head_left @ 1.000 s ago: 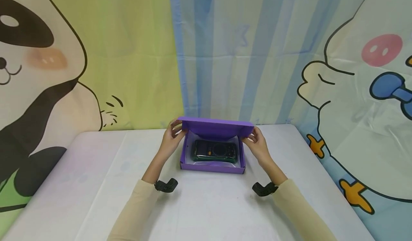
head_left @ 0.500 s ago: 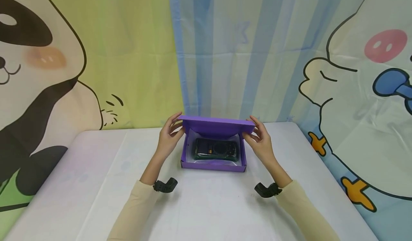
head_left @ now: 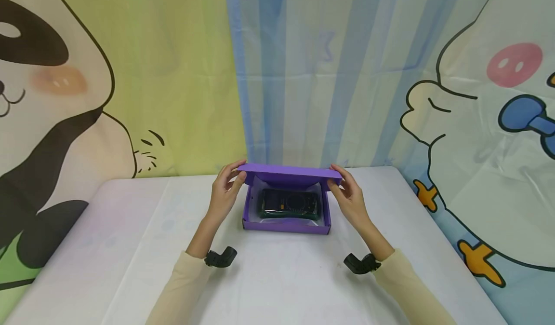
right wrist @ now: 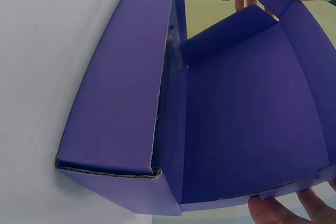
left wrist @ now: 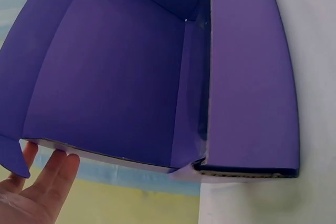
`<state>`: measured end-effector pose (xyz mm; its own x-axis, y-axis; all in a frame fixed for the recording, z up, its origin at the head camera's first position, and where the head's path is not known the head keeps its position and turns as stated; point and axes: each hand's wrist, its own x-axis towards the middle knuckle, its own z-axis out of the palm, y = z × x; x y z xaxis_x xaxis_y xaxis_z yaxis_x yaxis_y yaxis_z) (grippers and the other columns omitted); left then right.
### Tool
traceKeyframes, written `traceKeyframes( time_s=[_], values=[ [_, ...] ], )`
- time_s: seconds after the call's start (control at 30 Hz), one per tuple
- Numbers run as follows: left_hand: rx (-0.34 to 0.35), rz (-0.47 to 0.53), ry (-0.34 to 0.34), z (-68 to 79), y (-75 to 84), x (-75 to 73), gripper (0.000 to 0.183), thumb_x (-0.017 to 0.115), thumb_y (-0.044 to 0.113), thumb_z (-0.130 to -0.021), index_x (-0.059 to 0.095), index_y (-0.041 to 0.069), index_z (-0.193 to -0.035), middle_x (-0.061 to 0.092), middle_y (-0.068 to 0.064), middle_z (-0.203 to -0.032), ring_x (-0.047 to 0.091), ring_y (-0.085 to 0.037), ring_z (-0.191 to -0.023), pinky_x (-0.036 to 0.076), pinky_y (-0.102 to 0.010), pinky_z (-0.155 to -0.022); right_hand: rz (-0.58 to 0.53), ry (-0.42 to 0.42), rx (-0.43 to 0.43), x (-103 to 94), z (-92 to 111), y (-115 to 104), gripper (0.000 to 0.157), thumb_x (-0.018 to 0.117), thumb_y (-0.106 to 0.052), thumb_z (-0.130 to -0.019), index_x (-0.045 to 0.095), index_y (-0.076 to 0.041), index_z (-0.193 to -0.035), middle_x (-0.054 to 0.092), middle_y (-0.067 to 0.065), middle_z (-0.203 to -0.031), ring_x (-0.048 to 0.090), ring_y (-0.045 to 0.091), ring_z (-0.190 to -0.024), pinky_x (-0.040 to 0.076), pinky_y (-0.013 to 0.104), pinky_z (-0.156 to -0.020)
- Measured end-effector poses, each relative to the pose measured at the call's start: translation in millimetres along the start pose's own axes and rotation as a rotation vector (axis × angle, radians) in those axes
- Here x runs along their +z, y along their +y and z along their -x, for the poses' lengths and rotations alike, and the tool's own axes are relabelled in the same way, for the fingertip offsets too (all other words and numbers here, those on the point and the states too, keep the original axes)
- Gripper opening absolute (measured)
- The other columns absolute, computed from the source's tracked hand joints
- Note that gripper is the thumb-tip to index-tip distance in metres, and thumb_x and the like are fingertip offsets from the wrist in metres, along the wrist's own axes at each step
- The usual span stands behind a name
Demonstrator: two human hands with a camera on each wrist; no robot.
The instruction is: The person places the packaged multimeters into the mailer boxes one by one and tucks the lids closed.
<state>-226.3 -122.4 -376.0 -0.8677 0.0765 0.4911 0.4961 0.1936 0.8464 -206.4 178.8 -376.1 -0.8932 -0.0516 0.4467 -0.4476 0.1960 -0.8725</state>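
Observation:
A purple cardboard box point(head_left: 286, 226) sits on the table with its hinged lid point(head_left: 290, 172) raised at a slant. Inside lies a dark green and black multimeter point(head_left: 289, 204), apparently in clear plastic. My left hand point(head_left: 223, 195) holds the lid's left front corner, thumb in front and fingers at the side; in the left wrist view its fingers point(left wrist: 62, 174) touch the lid's side edge. At the opposite corner, my right hand point(head_left: 350, 197) grips the lid between thumb and fingers. Fingertips point(right wrist: 270, 211) show under that edge in the right wrist view. Both wrist views hide the multimeter.
The white-covered table point(head_left: 277, 286) reaches back to a printed curtain point(head_left: 295, 74) close behind the box. A black wrist camera point(head_left: 221, 257) is strapped to the left wrist and another black camera point(head_left: 362, 264) to the right.
The lid has tipped slightly lower toward the front. My left thumb has shifted onto the lid's front corner, and my right hand has moved its fingers up over the opposite corner.

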Motion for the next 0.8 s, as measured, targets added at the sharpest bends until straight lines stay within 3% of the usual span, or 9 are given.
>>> traceKeyframes(
  time_s=[0.1,0.27,0.43,0.57,0.8],
  values=[
    [0.008,0.009,0.015,0.7,0.3,-1.4,0.035,0.052,0.012,-0.096,0.051,-0.003,-0.126,0.051,-0.018,-0.127,0.057,-0.014,-0.108,0.051,-0.016,-0.082,0.021,-0.015,-0.031,-1.4,3,1,0.043,0.049,0.0,-0.094,0.041,0.004,-0.136,0.042,0.024,-0.138,0.052,-0.007,-0.107,0.045,0.008,-0.086],
    [0.015,0.036,0.007,2.2,2.4,-2.4,0.034,0.052,0.01,-0.095,0.052,-0.005,-0.125,0.05,-0.02,-0.124,0.056,0.0,-0.103,0.053,-0.018,-0.08,0.039,0.009,-0.092,-1.1,6,0,0.041,0.045,0.007,-0.093,0.042,0.009,-0.133,0.038,0.027,-0.136,0.051,-0.01,-0.106,0.044,0.008,-0.088],
    [0.001,0.037,-0.003,4.6,4.4,-3.0,0.034,0.052,0.01,-0.095,0.052,-0.002,-0.127,0.05,-0.019,-0.127,0.057,-0.015,-0.111,0.052,-0.02,-0.083,0.021,0.005,-0.113,-0.5,9,1,0.044,0.052,0.007,-0.089,0.043,0.01,-0.132,0.039,0.026,-0.134,0.051,-0.006,-0.109,0.046,0.013,-0.09],
    [-0.025,0.044,-0.039,6.5,5.0,-3.8,0.037,0.051,0.01,-0.095,0.048,-0.003,-0.13,0.046,-0.019,-0.131,0.051,-0.032,-0.119,0.05,-0.017,-0.084,-0.013,0.021,-0.035,-4.0,9,9,0.038,0.049,-0.002,-0.094,0.047,0.001,-0.133,0.044,0.019,-0.135,0.054,-0.003,-0.107,0.048,0.014,-0.087],
    [-0.075,0.005,-0.087,12.2,3.7,-5.0,0.041,0.054,0.01,-0.094,0.045,0.001,-0.133,0.043,-0.017,-0.135,0.049,-0.032,-0.122,0.048,-0.016,-0.087,-0.055,0.048,0.104,-6.1,10,14,0.035,0.046,-0.016,-0.098,0.051,-0.005,-0.131,0.05,0.014,-0.133,0.059,-0.002,-0.101,0.05,0.017,-0.087]
  ],
)
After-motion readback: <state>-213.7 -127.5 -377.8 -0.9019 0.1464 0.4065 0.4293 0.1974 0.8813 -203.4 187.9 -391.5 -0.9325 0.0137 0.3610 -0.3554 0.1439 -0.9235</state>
